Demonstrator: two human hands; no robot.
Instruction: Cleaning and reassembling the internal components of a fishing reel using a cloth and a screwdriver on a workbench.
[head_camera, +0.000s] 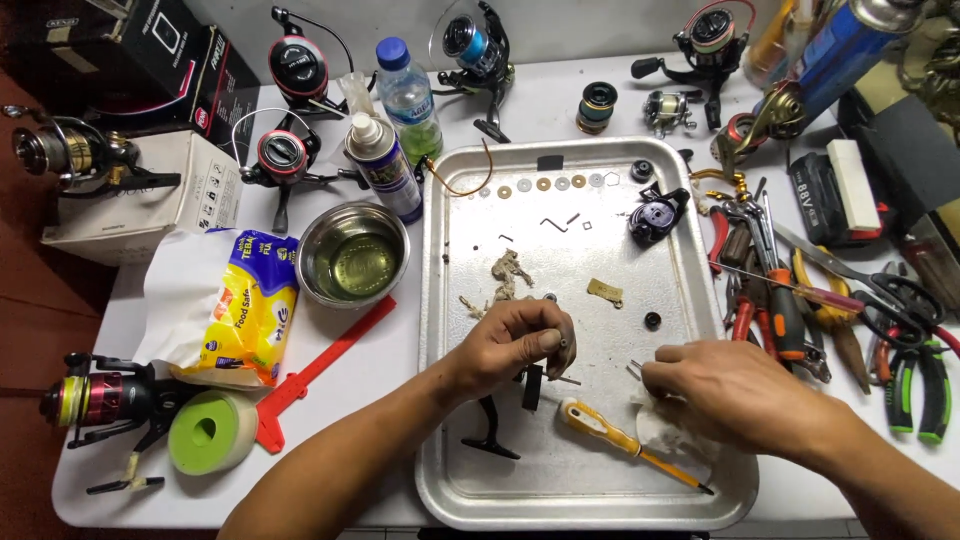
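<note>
Hands over tray (440, 300): L hand (510, 345) fisted round dark reel part (532, 385), R hand (735, 395) curled on white tissue (665, 430).

- White table (560, 95) carries a metal tray (445, 300).
- Left of the tray: steel bowl (353, 255), red ruler (320, 365), green tape roll (212, 432).
- Right of the tray: pliers (920, 385).

A yellow-and-blue packet (243, 305) lies left of your tray, white carton (150, 195) and black box (150, 50) behind it.
</note>
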